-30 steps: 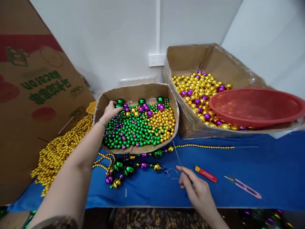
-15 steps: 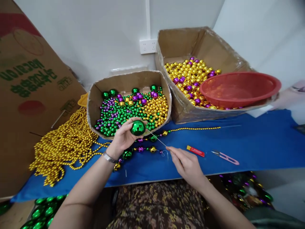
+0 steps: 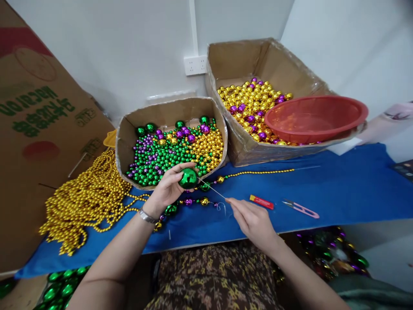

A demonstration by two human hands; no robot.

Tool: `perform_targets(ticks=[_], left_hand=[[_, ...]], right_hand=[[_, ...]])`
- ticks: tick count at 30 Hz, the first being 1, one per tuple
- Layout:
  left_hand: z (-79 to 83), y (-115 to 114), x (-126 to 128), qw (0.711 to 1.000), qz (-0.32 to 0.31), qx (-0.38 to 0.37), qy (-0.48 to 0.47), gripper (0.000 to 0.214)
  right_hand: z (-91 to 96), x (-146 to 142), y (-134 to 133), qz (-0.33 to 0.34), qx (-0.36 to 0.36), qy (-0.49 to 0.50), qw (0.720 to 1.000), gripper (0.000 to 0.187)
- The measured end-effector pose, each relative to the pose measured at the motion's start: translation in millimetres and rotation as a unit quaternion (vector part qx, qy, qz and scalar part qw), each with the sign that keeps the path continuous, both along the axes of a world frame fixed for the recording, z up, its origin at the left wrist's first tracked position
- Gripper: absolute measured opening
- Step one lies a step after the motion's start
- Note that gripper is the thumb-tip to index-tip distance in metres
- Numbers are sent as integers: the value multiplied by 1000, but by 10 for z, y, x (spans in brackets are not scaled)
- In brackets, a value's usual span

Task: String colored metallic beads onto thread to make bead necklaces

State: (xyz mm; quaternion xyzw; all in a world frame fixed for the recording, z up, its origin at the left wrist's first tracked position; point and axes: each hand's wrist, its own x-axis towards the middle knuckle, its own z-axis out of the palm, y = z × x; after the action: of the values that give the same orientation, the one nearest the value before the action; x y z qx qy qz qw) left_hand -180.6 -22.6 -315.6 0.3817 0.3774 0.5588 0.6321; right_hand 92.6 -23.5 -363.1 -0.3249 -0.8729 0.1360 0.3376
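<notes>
Between the thumb and fingers of my left hand (image 3: 169,184) is a large shiny green bead (image 3: 188,178). My right hand (image 3: 251,217) pinches a thin needle (image 3: 213,188), whose other end meets the bead's right side; whether it is inside the hole I cannot tell. Behind and below my left hand lies a strung bead garland (image 3: 189,201) of green, purple and gold beads, partly hidden by the hand. A string of small gold beads (image 3: 258,173) runs off to the right, with a thin needle-like end.
A carton (image 3: 121,142) of mixed small beads stands behind my left hand. A taller carton (image 3: 248,153) holds gold and purple beads and a red basin (image 3: 316,116). Gold bead chains (image 3: 84,198) are heaped at left. A red-yellow cutter-like item (image 3: 262,201) and pink snips (image 3: 301,209) lie at right.
The whole view has shifted slightly. Both hands keep their hold, and the green bead and needle stay nearly the same relative to each other.
</notes>
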Motion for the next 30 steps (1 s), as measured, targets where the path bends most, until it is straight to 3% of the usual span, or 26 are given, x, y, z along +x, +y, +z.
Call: perform_targets(ticks=[5, 8, 11, 16, 21, 25, 28, 30], left_hand=[[23, -15, 10, 992, 18, 71, 104, 35], [5, -65, 77, 977, -11, 84, 195, 41], [-53, -107, 157, 975, -29, 69, 207, 47], [-158, -114, 237, 988, 1, 72, 134, 45], [-196, -156, 338, 989, -12, 61, 132, 47], [-177, -161, 313, 987, -44, 80, 131, 53], [-96, -35, 176, 978, 8, 96, 186, 44], [-36, 123, 77, 944, 77, 103, 303, 34]], right_hand=[[-10, 22, 26, -19, 106, -73, 991, 30], [-42, -19, 34, -30, 142, -92, 985, 29], [-81, -69, 34, -18, 107, -64, 992, 29], [-130, -89, 13, 9, 15, 0, 1000, 27], [-172, -125, -27, 1, 34, -6, 999, 26], [-152, -130, -38, 18, -8, 35, 999, 24], [-129, -79, -22, 5, -20, 63, 998, 22], [-124, -41, -6, -10, -14, 73, 997, 20]])
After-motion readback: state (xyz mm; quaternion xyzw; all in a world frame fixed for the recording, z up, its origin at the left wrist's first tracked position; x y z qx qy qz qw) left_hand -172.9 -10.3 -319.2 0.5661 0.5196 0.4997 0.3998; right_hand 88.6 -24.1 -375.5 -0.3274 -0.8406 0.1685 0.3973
